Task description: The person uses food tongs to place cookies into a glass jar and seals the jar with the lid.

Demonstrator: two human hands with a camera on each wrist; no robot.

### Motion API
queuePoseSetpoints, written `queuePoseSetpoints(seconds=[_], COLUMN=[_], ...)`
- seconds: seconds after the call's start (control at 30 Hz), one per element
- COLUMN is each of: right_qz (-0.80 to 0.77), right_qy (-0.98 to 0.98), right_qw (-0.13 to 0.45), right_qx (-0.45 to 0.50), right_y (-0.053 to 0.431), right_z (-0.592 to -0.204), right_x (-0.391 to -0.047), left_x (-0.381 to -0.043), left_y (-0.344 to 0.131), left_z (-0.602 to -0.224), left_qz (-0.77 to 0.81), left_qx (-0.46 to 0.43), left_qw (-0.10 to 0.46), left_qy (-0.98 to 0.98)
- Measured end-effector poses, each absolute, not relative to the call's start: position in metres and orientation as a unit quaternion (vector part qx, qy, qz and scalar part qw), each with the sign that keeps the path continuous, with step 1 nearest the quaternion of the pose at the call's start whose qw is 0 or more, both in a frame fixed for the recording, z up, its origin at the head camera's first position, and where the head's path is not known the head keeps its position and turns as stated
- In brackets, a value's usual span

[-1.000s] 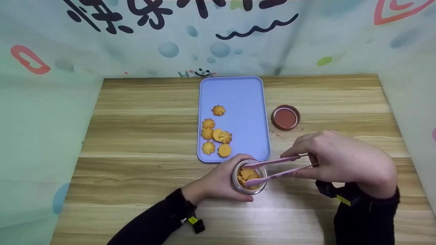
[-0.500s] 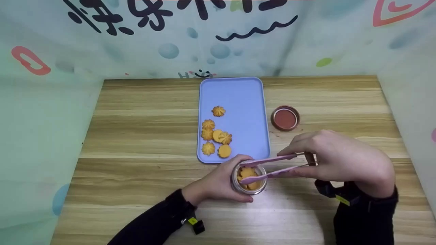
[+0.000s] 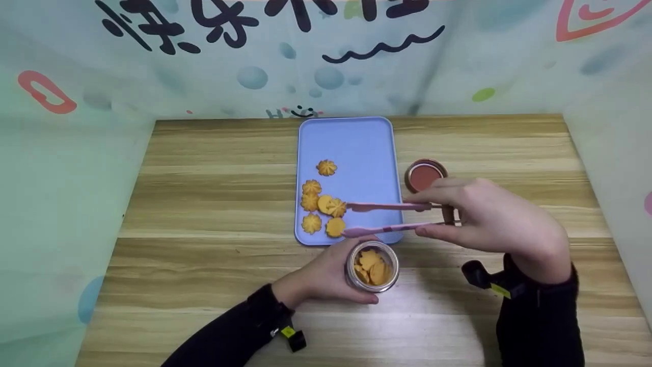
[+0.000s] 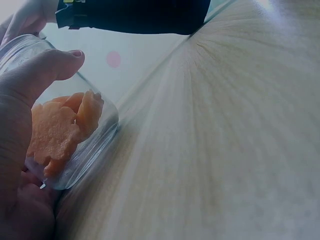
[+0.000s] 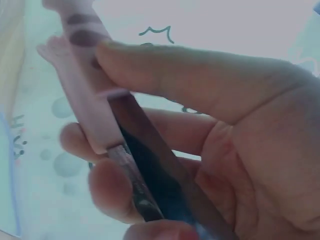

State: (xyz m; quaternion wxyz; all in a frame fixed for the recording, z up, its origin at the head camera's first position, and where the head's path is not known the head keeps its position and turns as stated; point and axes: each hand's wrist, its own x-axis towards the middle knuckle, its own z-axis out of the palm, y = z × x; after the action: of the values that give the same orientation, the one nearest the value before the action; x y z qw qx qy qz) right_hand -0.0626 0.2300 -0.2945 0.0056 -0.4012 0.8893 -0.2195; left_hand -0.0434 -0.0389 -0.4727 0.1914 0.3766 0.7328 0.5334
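Observation:
My left hand [image 3: 333, 270] grips a clear glass jar [image 3: 350, 279] around its side; in the left wrist view the thumb lies across the glass. Inside are several golden cookies [image 4: 57, 132]. My right hand [image 3: 489, 216] holds pink tongs [image 3: 389, 206] with metal arms [image 5: 150, 160] between thumb and fingers. The tongs' arms stand apart over the near right part of a blue tray [image 3: 356, 148]. Their tips are beside a flower-shaped cookie [image 3: 336, 207] and a round cookie [image 3: 335, 227]; whether they touch them I cannot tell. Nothing shows between the tips.
Several more cookies [image 3: 311, 201] lie along the tray's left side. A reddish-brown jar lid [image 3: 423, 177] rests on the wooden table [image 3: 214, 204] to the right of the tray, partly covered by my right hand. A printed cloth [image 3: 204, 86] hangs behind the table.
My right hand has drawn the tongs up out of the jar and moved them away from me, over the tray. The left hand and the jar have stayed in place.

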Motion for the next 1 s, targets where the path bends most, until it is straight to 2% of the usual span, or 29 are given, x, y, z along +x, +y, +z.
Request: queuePoseSetpoints(seconds=[0.13,0.37,0.73,1.0], right_qz=[-0.218,-0.204,-0.193,-0.185], right_qy=[0.894,0.908,0.921,0.927], right_qw=[-0.001,0.034,0.020,0.076], right_qx=[-0.392,-0.365,-0.338,-0.316], right_y=[0.223,0.209,0.194,0.188], right_z=[-0.305,-0.322,-0.348,-0.366], right_x=[-0.073,-0.087,-0.103,-0.111], left_x=[-0.045,-0.046,-0.045,-0.045], left_y=[-0.039,-0.039,-0.039,-0.040], left_z=[-0.483,-0.486,-0.484,-0.484], left_qz=[0.528,0.534,0.538,0.529], left_qx=[0.376,0.378,0.372,0.380], left_qw=[0.178,0.181,0.192,0.184], left_qy=[0.740,0.734,0.731,0.736])
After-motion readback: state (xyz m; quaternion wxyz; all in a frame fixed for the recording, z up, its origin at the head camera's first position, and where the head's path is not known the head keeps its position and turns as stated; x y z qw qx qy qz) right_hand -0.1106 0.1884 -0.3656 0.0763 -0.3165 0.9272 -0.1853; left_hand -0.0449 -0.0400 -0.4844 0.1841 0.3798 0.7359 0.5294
